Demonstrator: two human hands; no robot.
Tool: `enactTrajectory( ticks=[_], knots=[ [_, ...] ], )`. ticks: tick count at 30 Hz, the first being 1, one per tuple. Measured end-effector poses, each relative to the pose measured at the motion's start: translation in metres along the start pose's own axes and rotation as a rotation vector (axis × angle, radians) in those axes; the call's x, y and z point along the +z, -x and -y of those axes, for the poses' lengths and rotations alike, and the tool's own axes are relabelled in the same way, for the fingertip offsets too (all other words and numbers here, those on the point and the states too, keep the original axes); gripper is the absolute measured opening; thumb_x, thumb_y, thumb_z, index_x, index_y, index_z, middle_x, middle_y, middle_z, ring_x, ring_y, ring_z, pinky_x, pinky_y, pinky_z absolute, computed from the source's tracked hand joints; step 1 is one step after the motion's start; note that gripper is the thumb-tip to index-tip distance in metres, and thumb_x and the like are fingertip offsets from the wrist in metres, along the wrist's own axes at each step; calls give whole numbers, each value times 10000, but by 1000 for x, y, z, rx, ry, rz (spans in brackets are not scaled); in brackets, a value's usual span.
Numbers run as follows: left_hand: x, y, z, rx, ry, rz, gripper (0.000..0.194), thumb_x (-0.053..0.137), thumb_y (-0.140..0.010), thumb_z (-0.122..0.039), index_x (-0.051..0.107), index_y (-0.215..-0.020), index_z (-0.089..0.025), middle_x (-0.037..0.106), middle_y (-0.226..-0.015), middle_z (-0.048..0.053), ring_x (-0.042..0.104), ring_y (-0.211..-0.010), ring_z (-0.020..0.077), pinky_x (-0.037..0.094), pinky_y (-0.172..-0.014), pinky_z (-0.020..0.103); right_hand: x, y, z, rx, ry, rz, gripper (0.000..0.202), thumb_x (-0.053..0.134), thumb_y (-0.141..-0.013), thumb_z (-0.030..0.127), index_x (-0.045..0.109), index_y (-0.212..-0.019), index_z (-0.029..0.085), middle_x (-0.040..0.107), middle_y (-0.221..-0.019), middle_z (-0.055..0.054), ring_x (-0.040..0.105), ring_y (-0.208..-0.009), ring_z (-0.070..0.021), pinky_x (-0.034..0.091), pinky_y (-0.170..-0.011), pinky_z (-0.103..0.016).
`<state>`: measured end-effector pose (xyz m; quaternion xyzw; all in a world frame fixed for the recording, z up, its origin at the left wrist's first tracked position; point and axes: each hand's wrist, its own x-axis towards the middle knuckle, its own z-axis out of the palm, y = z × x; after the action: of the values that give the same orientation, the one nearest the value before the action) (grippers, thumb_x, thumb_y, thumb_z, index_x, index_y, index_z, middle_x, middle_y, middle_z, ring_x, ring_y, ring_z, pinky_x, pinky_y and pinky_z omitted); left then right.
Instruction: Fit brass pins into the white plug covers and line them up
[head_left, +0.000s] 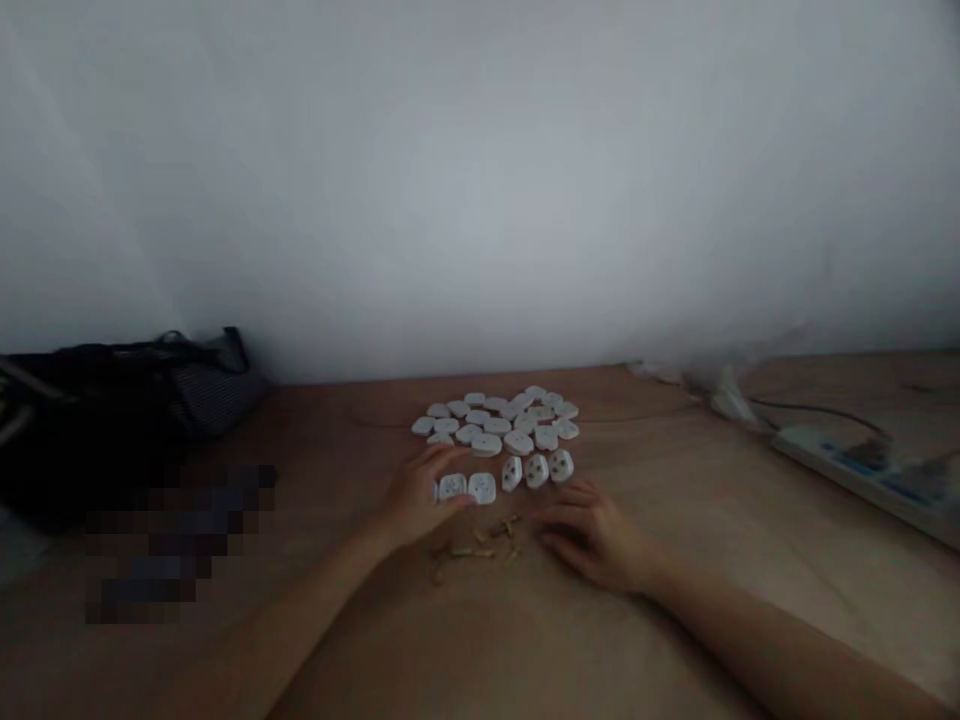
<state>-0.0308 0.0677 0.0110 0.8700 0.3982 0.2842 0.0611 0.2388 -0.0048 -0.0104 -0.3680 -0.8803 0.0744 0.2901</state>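
Note:
My left hand curves around the left end of a short row of white plastic pieces, its thumb and fingers apart beside a white piece. Another flat white piece lies by the thumb tip. Three more pieces stand tilted to the right, one of them a holed piece. My right hand rests near the small brass parts, fingers loosely bent; whether it holds something is hidden. Behind the row lies a cluster of several white pieces.
A black bag stands at the left on the wooden table, with a blurred dark object in front of it. At the right are a power strip with plugs and cable, and clear plastic. A wall is behind.

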Motion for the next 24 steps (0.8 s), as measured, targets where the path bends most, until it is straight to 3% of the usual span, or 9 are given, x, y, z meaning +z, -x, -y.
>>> enactTrajectory(
  ticks=[5,9,15,20,24],
  knots=[
    [-3,37,-8,-92,-75,-85,336,563,-818,-344,575,-1126,-212,571,-1145,82,530,-1073,263,415,-939,412,-1,-25,0,101,219,-98,253,542,-827,267,607,-1068,224,628,-1053,-79,509,-968,-242,346,-831,-391],
    [-4,49,-5,-178,-76,-73,447,577,-799,-361,507,-1205,-189,516,-1235,108,490,-1136,281,396,-964,442,0,-53,-4,169,361,-26,412,583,-802,391,537,-1173,217,587,-1160,-107,451,-1070,-289,268,-889,-454],
    [-3,48,13,-272,-10,-68,544,588,-783,-389,438,-1249,-151,493,-1268,134,469,-1173,280,387,-975,440,6,-66,-12,203,378,56,338,565,-798,423,593,-1070,223,655,-986,-102,482,-1015,-283,247,-866,-453],
    [-6,46,10,-241,-44,-159,458,592,-784,-374,497,-1184,-172,514,-1213,111,491,-1137,272,402,-961,431,9,-65,-8,198,356,38,357,544,-783,410,574,-1089,229,649,-978,-86,482,-999,-274,222,-868,-446],
    [-11,47,-4,-124,-42,-192,290,564,-816,-321,577,-1079,-199,551,-1134,90,535,-1062,249,437,-924,410,12,-68,-1,189,337,23,368,556,-733,379,571,-1063,217,633,-998,-86,475,-1000,-284,210,-864,-442]
  ],
)
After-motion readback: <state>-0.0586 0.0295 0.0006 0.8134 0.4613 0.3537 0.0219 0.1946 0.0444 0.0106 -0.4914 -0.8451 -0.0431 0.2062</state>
